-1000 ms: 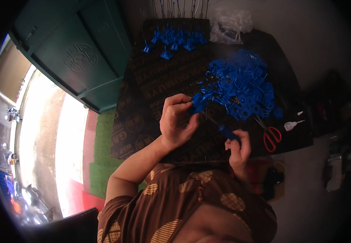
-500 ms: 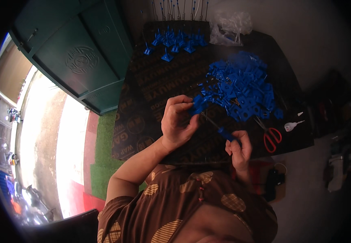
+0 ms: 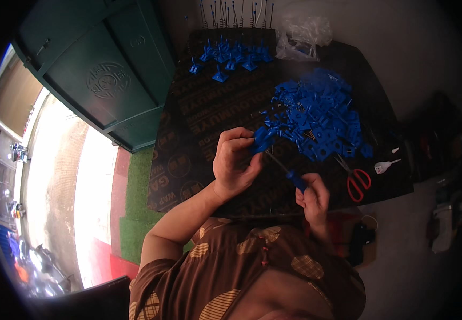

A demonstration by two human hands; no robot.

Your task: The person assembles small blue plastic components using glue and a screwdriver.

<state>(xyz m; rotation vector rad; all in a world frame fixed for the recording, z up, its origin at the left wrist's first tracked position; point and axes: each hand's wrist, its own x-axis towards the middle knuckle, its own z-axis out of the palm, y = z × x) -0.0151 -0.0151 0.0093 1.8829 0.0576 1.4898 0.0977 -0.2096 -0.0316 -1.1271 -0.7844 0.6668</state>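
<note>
Over the near part of the dark table, my left hand pinches a blue plastic piece between thumb and fingers. My right hand is closed around the blue handle of a screwdriver. Its thin metal shaft points up and left, with the tip at the underside of the blue piece; the exact contact point is too small to make out. Just beyond both hands lies a large heap of loose blue plastic parts, with a few small brass-coloured bits among them.
Red-handled scissors and a small white bottle lie at the table's right. Several assembled blue pieces stand at the far left edge, near a clear plastic bag. A green metal door is left of the table.
The screwdriver handle and my right hand have shifted and turned slightly. My left hand keeps almost the same place, with the blue piece tilted a little.
</note>
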